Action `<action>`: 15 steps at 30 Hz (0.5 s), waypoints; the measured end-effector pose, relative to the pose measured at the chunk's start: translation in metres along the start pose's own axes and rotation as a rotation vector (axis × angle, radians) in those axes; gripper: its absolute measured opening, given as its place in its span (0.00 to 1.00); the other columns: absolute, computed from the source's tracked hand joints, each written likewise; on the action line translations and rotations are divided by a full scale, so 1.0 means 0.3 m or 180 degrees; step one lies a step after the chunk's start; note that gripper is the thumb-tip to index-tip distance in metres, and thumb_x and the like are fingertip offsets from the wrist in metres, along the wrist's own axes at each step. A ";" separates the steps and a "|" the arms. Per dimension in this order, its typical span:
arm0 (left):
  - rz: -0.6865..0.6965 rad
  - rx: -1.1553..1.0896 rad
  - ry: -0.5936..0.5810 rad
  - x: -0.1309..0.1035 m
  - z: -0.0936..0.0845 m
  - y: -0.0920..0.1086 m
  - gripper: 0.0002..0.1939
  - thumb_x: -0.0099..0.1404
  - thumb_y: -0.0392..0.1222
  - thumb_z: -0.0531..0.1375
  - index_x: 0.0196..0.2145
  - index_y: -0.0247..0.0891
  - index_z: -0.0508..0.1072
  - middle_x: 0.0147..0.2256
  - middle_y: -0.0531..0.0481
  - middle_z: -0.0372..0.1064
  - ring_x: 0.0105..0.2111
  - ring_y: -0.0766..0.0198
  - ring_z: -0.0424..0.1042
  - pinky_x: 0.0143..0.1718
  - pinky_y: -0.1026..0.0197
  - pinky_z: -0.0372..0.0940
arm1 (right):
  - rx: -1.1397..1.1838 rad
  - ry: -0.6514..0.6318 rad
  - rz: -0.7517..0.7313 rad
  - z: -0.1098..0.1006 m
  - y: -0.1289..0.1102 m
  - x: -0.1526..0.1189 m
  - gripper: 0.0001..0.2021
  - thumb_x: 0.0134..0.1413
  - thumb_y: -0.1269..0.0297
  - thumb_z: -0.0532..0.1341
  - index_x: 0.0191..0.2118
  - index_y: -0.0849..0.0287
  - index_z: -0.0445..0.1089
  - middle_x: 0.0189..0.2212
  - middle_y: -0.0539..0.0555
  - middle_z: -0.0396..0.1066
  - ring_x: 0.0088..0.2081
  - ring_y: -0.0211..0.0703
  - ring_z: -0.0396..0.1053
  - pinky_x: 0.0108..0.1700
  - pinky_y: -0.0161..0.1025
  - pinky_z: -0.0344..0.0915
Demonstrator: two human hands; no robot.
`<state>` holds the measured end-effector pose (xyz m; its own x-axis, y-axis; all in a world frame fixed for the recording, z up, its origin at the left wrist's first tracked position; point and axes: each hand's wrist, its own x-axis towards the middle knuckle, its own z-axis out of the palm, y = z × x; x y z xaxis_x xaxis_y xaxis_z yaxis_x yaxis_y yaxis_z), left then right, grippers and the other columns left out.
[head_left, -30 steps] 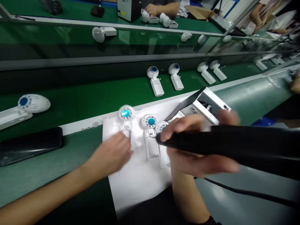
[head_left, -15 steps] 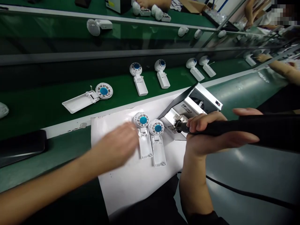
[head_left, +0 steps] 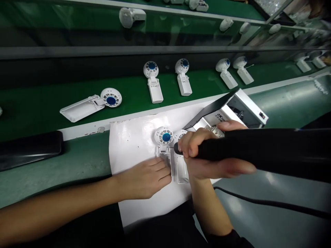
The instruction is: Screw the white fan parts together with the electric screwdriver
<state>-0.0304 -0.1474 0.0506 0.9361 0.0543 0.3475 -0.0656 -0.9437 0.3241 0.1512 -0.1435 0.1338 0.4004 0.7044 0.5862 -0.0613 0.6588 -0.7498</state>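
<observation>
Two white handheld fan housings with round blue-centred heads lie side by side on a white sheet point(head_left: 137, 127). My left hand point(head_left: 148, 177) is closed over the handle of the left handheld fan point(head_left: 164, 135), its fingertips partly hidden. In my right hand point(head_left: 204, 151) is a black electric screwdriver point(head_left: 248, 148), held level. Its tip is at the hinge of the left fan, between head and handle; I cannot tell if it touches a screw. My right hand and the tool partly cover the second handheld fan point(head_left: 182, 170).
A silver screw feeder point(head_left: 249, 106) stands behind my right hand. Several white fans, one of them a handheld fan point(head_left: 90, 105) at the left, lie along the green conveyor belt point(head_left: 129, 79). A black phone-like slab point(head_left: 31, 150) lies at left. A black cable point(head_left: 258, 201) runs lower right.
The screwdriver has moved left from the screw feeder to the left fan's hinge. My left hand has come down onto that fan's handle. The view has shifted slightly.
</observation>
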 end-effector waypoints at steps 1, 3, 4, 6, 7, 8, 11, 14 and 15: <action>0.0002 -0.0015 0.0003 0.001 0.002 0.000 0.07 0.79 0.33 0.59 0.46 0.36 0.78 0.49 0.43 0.77 0.51 0.51 0.74 0.63 0.48 0.68 | 0.0012 0.0012 -0.0054 0.001 0.019 0.000 0.23 0.64 0.34 0.69 0.51 0.45 0.77 0.17 0.38 0.63 0.10 0.35 0.51 0.11 0.35 0.56; 0.0010 -0.0024 -0.0009 0.003 0.002 0.000 0.07 0.80 0.33 0.58 0.45 0.36 0.77 0.48 0.43 0.77 0.50 0.51 0.74 0.61 0.48 0.69 | -0.0068 0.0149 0.0065 0.000 0.043 -0.005 0.23 0.63 0.33 0.69 0.50 0.45 0.74 0.16 0.37 0.63 0.10 0.35 0.51 0.11 0.35 0.57; 0.0020 -0.0023 -0.0009 0.003 0.001 -0.001 0.07 0.80 0.34 0.58 0.45 0.36 0.77 0.48 0.43 0.77 0.50 0.51 0.73 0.61 0.48 0.69 | -0.0109 0.0233 0.0151 0.000 0.049 -0.010 0.24 0.63 0.32 0.69 0.49 0.45 0.73 0.16 0.37 0.63 0.10 0.35 0.51 0.12 0.35 0.57; 0.0028 -0.0009 -0.0003 0.004 -0.005 -0.001 0.06 0.79 0.34 0.59 0.44 0.36 0.77 0.47 0.43 0.76 0.49 0.52 0.73 0.60 0.49 0.69 | -0.0159 0.0294 0.0354 -0.002 0.054 -0.021 0.26 0.61 0.30 0.69 0.47 0.45 0.69 0.16 0.36 0.63 0.11 0.36 0.53 0.14 0.35 0.60; 0.0032 -0.0001 -0.0007 0.005 -0.008 -0.002 0.06 0.79 0.34 0.60 0.43 0.37 0.77 0.46 0.43 0.76 0.48 0.52 0.73 0.59 0.49 0.69 | -0.0155 0.0269 0.0452 -0.002 0.056 -0.027 0.26 0.61 0.29 0.69 0.46 0.45 0.68 0.15 0.36 0.63 0.11 0.36 0.53 0.14 0.35 0.60; 0.0035 0.0009 -0.0011 0.005 -0.013 -0.002 0.05 0.78 0.33 0.60 0.43 0.37 0.77 0.46 0.43 0.76 0.47 0.52 0.73 0.58 0.49 0.69 | -0.0129 0.0222 0.0538 -0.003 0.059 -0.032 0.27 0.60 0.29 0.69 0.46 0.45 0.67 0.15 0.36 0.64 0.11 0.36 0.54 0.14 0.35 0.60; 0.0071 0.0071 -0.0012 0.009 -0.024 -0.004 0.06 0.78 0.33 0.60 0.42 0.36 0.76 0.45 0.43 0.75 0.46 0.53 0.73 0.57 0.51 0.69 | -0.0025 0.0103 0.0686 -0.005 0.071 -0.040 0.26 0.59 0.31 0.72 0.45 0.45 0.66 0.15 0.36 0.64 0.11 0.36 0.54 0.15 0.34 0.58; 0.0141 0.0164 0.0021 0.014 -0.027 -0.008 0.06 0.79 0.34 0.59 0.42 0.36 0.76 0.44 0.43 0.75 0.45 0.54 0.73 0.58 0.52 0.70 | 0.0075 0.0094 0.0636 -0.014 0.092 -0.048 0.25 0.58 0.33 0.73 0.45 0.45 0.68 0.15 0.37 0.65 0.11 0.36 0.53 0.15 0.35 0.57; 0.0156 0.0225 0.0016 0.015 -0.025 -0.009 0.06 0.79 0.35 0.59 0.42 0.36 0.76 0.44 0.43 0.75 0.45 0.54 0.73 0.59 0.52 0.70 | 0.0109 0.0100 0.0615 -0.017 0.101 -0.051 0.24 0.59 0.34 0.73 0.45 0.45 0.69 0.15 0.37 0.65 0.11 0.36 0.53 0.16 0.35 0.57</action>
<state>-0.0286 -0.1423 0.0578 0.9306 0.0090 0.3659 -0.0865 -0.9660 0.2438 0.1478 -0.1356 0.1006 0.4064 0.8103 0.4222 -0.1705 0.5212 -0.8362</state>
